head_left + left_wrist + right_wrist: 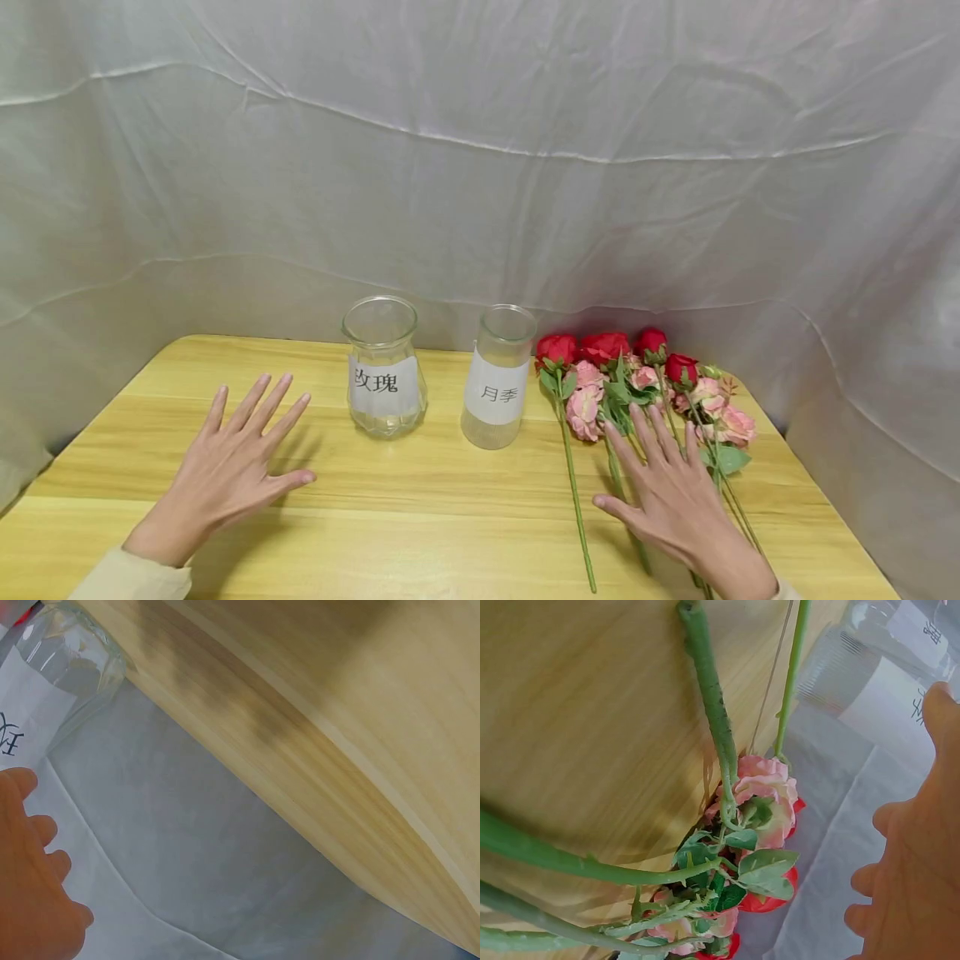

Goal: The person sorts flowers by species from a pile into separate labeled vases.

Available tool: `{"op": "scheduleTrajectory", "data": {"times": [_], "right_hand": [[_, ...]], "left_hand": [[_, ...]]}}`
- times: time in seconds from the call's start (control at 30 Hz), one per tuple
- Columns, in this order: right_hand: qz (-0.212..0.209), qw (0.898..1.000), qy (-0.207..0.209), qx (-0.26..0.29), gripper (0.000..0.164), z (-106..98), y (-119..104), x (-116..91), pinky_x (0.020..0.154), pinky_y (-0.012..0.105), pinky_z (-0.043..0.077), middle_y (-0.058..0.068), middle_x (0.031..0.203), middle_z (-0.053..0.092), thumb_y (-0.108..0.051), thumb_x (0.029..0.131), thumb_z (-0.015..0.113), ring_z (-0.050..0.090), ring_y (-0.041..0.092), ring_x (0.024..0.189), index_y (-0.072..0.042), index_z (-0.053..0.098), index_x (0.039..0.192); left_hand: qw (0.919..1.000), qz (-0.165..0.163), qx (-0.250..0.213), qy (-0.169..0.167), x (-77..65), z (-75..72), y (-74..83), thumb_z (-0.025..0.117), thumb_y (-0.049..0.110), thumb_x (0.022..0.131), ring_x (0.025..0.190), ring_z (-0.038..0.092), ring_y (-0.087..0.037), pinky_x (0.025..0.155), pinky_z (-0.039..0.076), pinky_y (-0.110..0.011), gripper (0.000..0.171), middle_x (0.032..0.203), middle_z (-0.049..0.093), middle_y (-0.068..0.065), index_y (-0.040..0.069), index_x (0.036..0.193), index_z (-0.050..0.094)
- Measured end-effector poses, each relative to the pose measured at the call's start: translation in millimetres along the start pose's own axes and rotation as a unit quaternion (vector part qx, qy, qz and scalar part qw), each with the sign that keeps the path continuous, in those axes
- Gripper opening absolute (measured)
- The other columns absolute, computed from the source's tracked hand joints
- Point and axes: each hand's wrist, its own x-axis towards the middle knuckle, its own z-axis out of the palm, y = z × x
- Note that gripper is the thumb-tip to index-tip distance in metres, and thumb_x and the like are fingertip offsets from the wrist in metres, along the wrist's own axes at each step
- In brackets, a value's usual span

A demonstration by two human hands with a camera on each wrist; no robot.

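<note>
Fingers spread apart, we hold the left hand [225,471] above the tabletop [420,533], with open room toward its left edge, and the right hand [667,504] over the stems [575,492]. Red flowers [604,346] and pink flowers [583,408] lie toward the back right corner; a wide vase [386,367] and a slim vase [498,379] stand near the back edge, room between.

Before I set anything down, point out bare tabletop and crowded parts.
Bare: mid-front of the table, between the left hand and the leftmost stem; back-left corner, left of the flared vase; a narrow gap between it and the straight vase. Crowded: the right side, where red and pink flowers overlap, the right hand above them.
</note>
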Motion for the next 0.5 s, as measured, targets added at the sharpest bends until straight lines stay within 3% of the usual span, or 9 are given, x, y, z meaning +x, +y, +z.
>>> {"op": "scheduleTrajectory", "data": {"times": [0.2,0.37,0.5], "right_hand": [[0.001,1.000,-0.001,-0.002,0.085,-1.9,-1.2,-0.7,0.109,0.062,-0.004,0.021,0.157,0.017,-0.072,0.088,0.041,0.000,0.034,0.145,-0.009,0.043,0.146],[0.012,1.000,-0.010,0.000,0.085,-8.6,-1.1,-1.8,0.109,0.062,-0.006,0.022,0.156,0.016,-0.070,0.088,0.044,-0.005,0.031,0.145,-0.008,0.043,0.146],[0.031,0.999,-0.030,0.007,0.084,-14.5,-1.0,-3.1,0.108,0.062,-0.007,0.023,0.156,0.015,-0.066,0.089,0.049,-0.003,0.033,0.145,-0.007,0.039,0.148]], "left_hand": [[1.0000,-0.004,0.000,-0.003,-1.0,-0.9,0.1,0.028,0.075,0.090,0.144,0.014,-0.034,0.112,0.000,-0.058,0.086,0.161,0.005,-0.003,0.013,0.149,0.039],[0.9996,-0.020,-0.008,-0.017,-0.4,-4.4,2.3,0.031,0.072,0.091,0.146,0.002,-0.027,0.112,-0.002,-0.057,0.085,0.161,0.007,-0.006,0.009,0.147,0.041],[0.9973,-0.058,-0.035,-0.029,3.4,-9.4,8.0,0.044,0.064,0.092,0.145,0.006,-0.030,0.112,-0.002,-0.056,0.081,0.159,0.015,-0.014,0.002,0.143,0.044]]}}
